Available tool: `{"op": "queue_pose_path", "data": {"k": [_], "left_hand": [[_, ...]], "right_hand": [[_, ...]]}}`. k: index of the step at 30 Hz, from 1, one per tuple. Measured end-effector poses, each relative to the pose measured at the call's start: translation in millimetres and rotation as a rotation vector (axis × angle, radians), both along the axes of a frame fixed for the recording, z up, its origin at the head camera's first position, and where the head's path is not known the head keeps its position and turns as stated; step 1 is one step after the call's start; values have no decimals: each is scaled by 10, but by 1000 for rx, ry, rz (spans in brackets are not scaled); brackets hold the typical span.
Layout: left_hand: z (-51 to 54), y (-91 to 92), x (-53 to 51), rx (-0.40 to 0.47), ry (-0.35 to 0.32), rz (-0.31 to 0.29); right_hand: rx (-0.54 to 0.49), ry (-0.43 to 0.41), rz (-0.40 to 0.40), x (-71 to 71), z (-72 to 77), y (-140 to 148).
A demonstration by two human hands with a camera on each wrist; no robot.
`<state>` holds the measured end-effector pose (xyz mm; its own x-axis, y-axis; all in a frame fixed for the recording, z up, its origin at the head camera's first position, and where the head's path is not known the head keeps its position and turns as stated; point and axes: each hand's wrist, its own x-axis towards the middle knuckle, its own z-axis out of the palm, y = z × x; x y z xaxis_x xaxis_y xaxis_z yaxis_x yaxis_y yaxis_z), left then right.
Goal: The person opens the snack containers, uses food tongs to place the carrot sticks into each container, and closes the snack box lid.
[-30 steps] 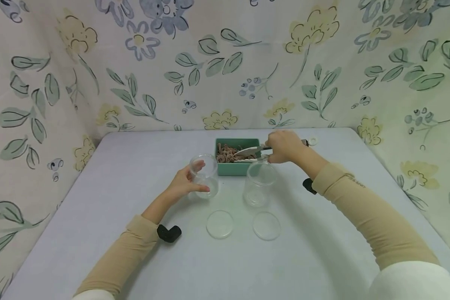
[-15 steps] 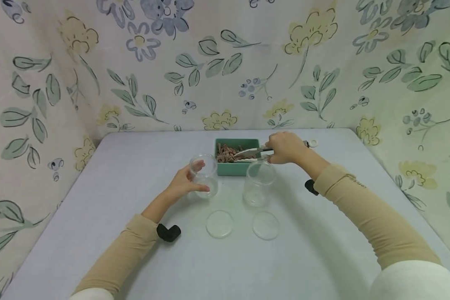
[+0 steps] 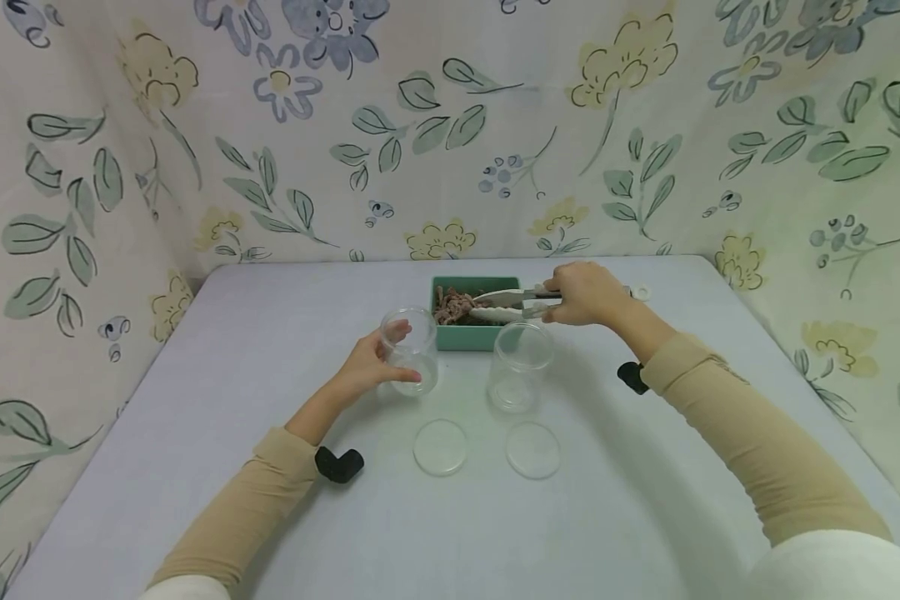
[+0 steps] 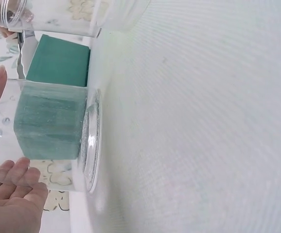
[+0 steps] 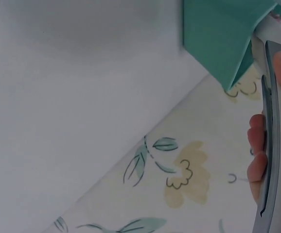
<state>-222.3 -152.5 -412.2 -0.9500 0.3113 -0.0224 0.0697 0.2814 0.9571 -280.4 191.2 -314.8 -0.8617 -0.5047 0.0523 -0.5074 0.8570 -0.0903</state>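
In the head view my left hand (image 3: 367,362) is curled round a clear jar (image 3: 425,354), which stands upright on the table. The left wrist view shows the thumb on one side of that jar's wall and the fingers on the other. With my right hand (image 3: 588,293) I grip a pair of tongs (image 3: 534,294) by the handles. Their pale tips reach into a green box (image 3: 468,339) against a clump of brown shredded strands (image 3: 456,307). In the right wrist view the fingers wrap the tongs' handle (image 5: 272,145); the tips are mostly hidden by the box wall.
A second clear jar (image 3: 521,367) stands right of the first, just before the box. Two clear round lids, the left lid (image 3: 440,447) and the right lid (image 3: 532,450), lie nearer on the white table (image 3: 270,333). A small white ring (image 3: 641,293) shows beyond my right hand.
My right hand has shifted slightly to the right with the tongs. The brown strands now look bunched at the tips, toward the box's left side. The left hand and jars have stayed put.
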Motion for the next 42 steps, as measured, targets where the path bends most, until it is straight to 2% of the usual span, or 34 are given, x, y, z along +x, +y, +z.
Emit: {"op": "queue_pose_path", "data": {"k": [4,9,12,16,22,26,30,33,38,42], "left_hand": [[2,11,-10,-1,-12,-1],[60,45,-27,-40,8,6],[144,73,-30,-93,35,28],[312,116,-34,-209,58,85],[535,166,-93,-387,56,151],[679,213,-145,-493,73,155],[817,297,-219,-607,106,133],[907,367,-274,-670,87,119],[1009,474,-349,-772,62,86],[1036,527,-389,-820,58,67]], "right_hand": [[-51,-24,-41,7,6,98],[-172,-63,-80,31,30,186],[-255,-109,-101,56,64,217],[-358,-163,-159,94,116,249],[-426,-169,-181,130,159,276],[-431,-153,-166,149,194,286],[-408,-136,-133,155,249,275],[-374,-111,-86,147,312,247],[-252,-25,17,110,454,179],[-115,30,77,82,611,74]]}}
